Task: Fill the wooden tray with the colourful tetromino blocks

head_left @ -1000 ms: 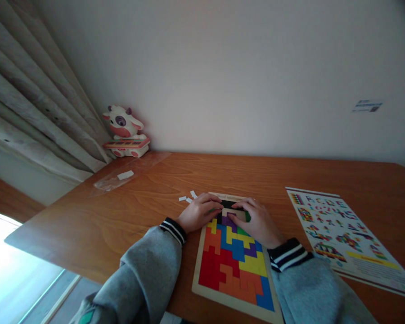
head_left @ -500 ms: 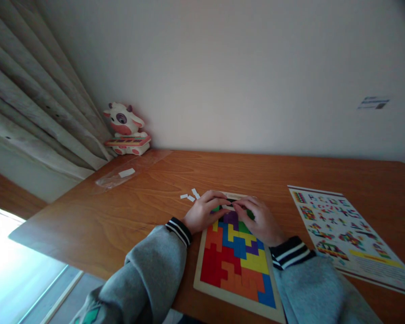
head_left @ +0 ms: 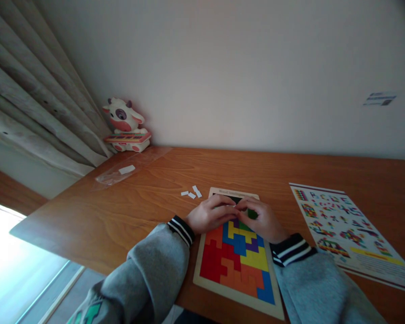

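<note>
fingertips together over the far end of the board, left hand (head_left: 209,215) meeting right hand (head_left: 265,221), thumbs and forefingers bunched tip to tip! a pale sliver shows right at the join, but whether it's clamped there i cannot tell, the fingers hide it.

out on the far left, a pale curtain (head_left: 37,103) hangs in folds. next along, a toy cow (head_left: 124,121) sits in the corner of the desk (head_left: 148,207) with a little keyboard (head_left: 128,137) across its front. just in front of it, a clear plastic bag (head_left: 108,179) lies flat, a white slip (head_left: 127,169) on it. on we go to the small white scraps (head_left: 192,195), loose on the wood near the left hand.

now the middle: the puzzle board (head_left: 236,295) lies flat on the desk beneath both hands, red, orange, yellow, blue and purple blocks fitted snugly at the near end, black base showing at the far one. a green block (head_left: 252,213) peeks out by the right fingers.

over to the right, a printed sheet (head_left: 353,234) lies slanted, and a small label (head_left: 380,99) sits on the wall (head_left: 243,81) above.
</note>
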A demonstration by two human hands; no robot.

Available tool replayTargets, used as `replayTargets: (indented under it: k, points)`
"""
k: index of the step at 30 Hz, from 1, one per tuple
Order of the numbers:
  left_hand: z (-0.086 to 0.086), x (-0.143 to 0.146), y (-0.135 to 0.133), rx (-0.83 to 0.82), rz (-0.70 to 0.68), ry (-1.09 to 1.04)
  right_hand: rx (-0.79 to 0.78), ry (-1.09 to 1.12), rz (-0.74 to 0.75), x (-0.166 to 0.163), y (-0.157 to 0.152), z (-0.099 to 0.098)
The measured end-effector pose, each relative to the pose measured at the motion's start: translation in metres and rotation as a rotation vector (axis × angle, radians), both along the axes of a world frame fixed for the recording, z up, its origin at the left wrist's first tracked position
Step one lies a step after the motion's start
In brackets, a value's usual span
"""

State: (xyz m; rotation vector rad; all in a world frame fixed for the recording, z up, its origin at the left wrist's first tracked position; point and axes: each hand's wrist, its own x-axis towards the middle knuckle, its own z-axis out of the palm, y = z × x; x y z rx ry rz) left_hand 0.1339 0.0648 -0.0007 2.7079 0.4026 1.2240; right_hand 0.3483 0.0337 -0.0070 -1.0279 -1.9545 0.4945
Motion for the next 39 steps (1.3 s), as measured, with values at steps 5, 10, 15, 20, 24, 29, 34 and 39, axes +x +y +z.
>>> replayTargets:
  k: [5, 10, 15, 20, 24, 29, 34, 39]
  points:
    - [0.009, -0.012, 0.005, 0.061, 0.031, 0.085, -0.005, 0.008, -0.124, 0.001, 0.001, -0.004]
    - [0.012, -0.030, 0.008, 0.011, -0.074, 0.195, -0.044, 0.022, -0.291, 0.004, 0.004, -0.013]
    - [0.009, -0.029, 0.006, -0.037, -0.143, 0.306, -0.026, -0.016, -0.319, 0.004, 0.001, -0.009]
    - [0.008, -0.026, 0.006, -0.039, -0.128, 0.335, -0.011, -0.014, -0.304, 0.003, 0.001, -0.009]
    - [0.009, -0.026, 0.006, -0.034, -0.109, 0.345, -0.013, 0.013, -0.288, 0.002, 0.002, -0.010]
    - [0.010, -0.023, 0.004, -0.049, -0.066, 0.313, 0.042, -0.073, -0.194, 0.001, 0.001, -0.008]
    - [0.010, -0.022, 0.005, -0.065, -0.043, 0.302, 0.057, -0.144, -0.168, 0.000, 0.002, -0.013]
    - [0.008, -0.022, 0.005, -0.064, -0.015, 0.300, 0.069, -0.240, -0.056, -0.002, 0.003, -0.014]
